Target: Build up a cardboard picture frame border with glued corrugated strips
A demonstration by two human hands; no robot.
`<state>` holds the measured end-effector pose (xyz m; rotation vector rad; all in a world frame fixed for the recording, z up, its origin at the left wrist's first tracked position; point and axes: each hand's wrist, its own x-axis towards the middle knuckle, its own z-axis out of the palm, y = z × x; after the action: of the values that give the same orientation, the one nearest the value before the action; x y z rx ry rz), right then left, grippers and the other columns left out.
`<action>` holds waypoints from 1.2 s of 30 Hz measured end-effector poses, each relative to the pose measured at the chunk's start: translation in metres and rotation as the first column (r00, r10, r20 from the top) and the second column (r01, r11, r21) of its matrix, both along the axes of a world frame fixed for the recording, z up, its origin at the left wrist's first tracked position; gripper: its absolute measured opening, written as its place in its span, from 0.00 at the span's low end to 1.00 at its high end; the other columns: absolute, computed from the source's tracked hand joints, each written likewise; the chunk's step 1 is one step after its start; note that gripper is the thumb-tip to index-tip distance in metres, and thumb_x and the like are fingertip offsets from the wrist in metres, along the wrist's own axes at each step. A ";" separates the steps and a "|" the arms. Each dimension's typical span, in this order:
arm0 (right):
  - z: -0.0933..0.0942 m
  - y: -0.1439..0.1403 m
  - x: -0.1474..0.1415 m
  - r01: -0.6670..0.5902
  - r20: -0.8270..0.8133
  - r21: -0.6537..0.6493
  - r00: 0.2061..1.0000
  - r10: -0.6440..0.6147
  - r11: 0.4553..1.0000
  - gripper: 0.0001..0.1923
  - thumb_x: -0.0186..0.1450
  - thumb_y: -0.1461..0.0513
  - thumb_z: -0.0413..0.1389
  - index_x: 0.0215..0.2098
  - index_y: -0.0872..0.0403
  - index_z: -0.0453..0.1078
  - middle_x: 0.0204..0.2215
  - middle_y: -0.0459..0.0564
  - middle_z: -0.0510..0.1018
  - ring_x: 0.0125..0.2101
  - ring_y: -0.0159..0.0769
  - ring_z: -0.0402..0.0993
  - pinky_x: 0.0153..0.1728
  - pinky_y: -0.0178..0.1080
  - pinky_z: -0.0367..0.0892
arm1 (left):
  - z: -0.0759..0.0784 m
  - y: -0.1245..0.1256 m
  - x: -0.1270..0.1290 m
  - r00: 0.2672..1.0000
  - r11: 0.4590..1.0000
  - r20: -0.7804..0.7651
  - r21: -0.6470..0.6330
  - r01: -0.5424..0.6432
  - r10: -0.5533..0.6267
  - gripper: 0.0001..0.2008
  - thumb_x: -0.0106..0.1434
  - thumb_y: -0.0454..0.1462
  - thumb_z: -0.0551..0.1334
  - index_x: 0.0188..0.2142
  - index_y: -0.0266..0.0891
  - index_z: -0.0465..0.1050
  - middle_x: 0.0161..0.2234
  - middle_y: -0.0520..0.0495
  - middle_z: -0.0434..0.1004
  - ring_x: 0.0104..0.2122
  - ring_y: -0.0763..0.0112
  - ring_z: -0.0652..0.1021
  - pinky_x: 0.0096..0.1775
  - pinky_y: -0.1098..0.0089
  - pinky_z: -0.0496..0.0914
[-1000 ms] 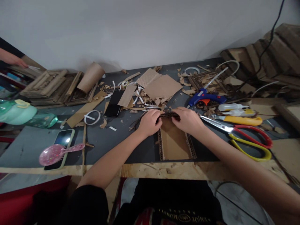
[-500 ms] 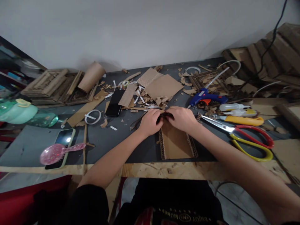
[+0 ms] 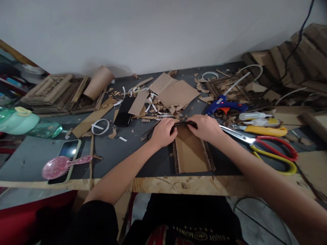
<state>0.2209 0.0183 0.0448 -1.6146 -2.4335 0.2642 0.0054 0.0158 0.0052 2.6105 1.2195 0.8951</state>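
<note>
A flat brown cardboard panel (image 3: 191,154) with corrugated strips along its left and right sides lies on the dark table near the front edge. Across its far edge runs a dark corrugated cardboard strip (image 3: 184,124). My left hand (image 3: 163,132) pinches the strip's left end and my right hand (image 3: 206,128) holds its right end, both pressing it down onto the panel's top edge.
Red-and-yellow scissors (image 3: 268,147), a yellow-handled tool (image 3: 265,130), a glue bottle (image 3: 252,116) and a blue glue gun (image 3: 224,106) lie to the right. Cardboard scraps (image 3: 166,98), a black phone (image 3: 124,112) and a tape ring (image 3: 100,127) lie behind; a pink hairbrush (image 3: 61,165) rests on a lit phone at left.
My right hand slid left along the strip, then back right; the strip stays on the panel's far edge. The other person's hand at far left has gone from view.
</note>
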 end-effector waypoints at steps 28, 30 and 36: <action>-0.024 -0.025 0.033 0.047 -0.319 0.357 0.945 0.074 0.933 0.10 0.71 0.61 0.51 0.45 0.53 0.73 0.37 0.52 0.83 0.34 0.36 0.80 0.33 0.37 0.72 | 0.001 0.000 -0.001 0.998 0.997 0.053 -0.072 -0.020 0.024 0.19 0.67 0.33 0.55 0.56 0.37 0.69 0.51 0.40 0.79 0.53 0.57 0.77 0.55 0.54 0.74; -0.028 -0.031 0.037 0.068 -0.322 0.345 0.945 0.050 0.936 0.08 0.71 0.60 0.50 0.40 0.52 0.71 0.33 0.51 0.82 0.31 0.36 0.79 0.31 0.36 0.70 | 0.001 0.001 -0.003 0.994 0.992 0.099 -0.118 -0.039 0.050 0.18 0.67 0.34 0.56 0.56 0.39 0.69 0.51 0.40 0.79 0.53 0.58 0.77 0.54 0.54 0.74; -0.037 -0.045 0.050 0.024 -0.313 0.242 0.948 0.054 0.970 0.08 0.70 0.59 0.51 0.43 0.52 0.68 0.26 0.46 0.80 0.24 0.34 0.78 0.24 0.34 0.65 | 0.009 0.011 -0.002 0.994 0.970 0.093 -0.243 -0.027 0.051 0.18 0.64 0.36 0.62 0.54 0.40 0.71 0.48 0.42 0.80 0.50 0.59 0.79 0.53 0.56 0.75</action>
<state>0.2711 -0.0263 0.0077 -1.3340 -2.1404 0.2012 0.0030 0.0272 0.0142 2.3327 1.2702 0.8139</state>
